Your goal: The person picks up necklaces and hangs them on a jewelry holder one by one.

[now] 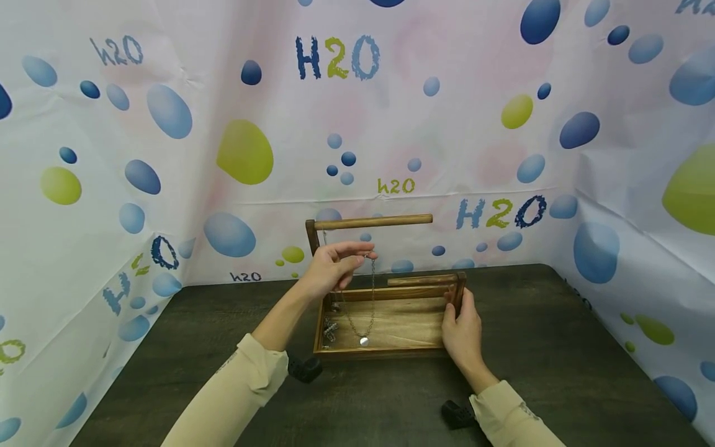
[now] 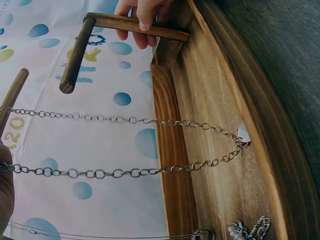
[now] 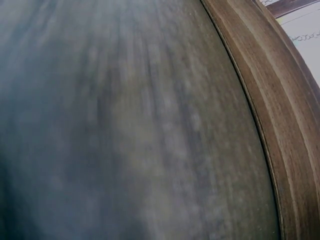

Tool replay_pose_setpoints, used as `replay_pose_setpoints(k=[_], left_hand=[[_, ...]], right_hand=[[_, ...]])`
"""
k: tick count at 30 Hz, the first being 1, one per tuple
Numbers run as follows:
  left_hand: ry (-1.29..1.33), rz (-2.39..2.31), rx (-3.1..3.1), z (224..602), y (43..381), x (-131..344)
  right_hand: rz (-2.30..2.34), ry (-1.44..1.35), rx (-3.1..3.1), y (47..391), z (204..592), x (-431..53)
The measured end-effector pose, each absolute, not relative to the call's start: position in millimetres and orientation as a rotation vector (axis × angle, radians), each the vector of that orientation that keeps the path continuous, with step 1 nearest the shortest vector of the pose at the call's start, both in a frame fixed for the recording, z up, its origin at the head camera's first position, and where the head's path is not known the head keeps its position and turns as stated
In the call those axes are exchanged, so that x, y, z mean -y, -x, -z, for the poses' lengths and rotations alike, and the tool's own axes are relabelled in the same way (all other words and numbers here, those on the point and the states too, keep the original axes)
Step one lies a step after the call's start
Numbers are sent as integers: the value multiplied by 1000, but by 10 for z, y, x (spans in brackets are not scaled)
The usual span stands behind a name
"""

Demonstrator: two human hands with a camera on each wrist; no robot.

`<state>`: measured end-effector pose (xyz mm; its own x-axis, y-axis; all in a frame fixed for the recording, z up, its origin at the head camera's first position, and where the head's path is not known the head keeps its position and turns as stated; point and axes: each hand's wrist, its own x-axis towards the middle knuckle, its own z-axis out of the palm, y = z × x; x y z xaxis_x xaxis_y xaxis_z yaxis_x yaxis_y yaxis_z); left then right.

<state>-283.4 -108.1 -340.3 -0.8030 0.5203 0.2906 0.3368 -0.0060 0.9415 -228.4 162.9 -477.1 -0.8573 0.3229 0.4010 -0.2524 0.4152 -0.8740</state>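
Note:
My left hand pinches a silver chain necklace near its upper ends. The chain hangs in a long loop over a wooden jewelry stand, with its round pendant in front of the tray floor. In the left wrist view the two strands of the necklace run from the left edge to the pendant. At the stand's right end my right hand grips the short upright, thumb in front; its fingers show round that post in the left wrist view.
Silver jewelry lies in the tray's left end. A taller bar rises at the left, a thin chain hanging from it; a lower bar extends from the right post. The dark table meets a patterned curtain.

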Motion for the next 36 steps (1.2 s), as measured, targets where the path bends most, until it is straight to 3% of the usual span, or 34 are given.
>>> replay_pose_setpoints(k=[36], left_hand=[[-1023,-1907,-2174,3088,2878,982]], right_hand=[[-1464,58,2161,2276,4772,-1635]])
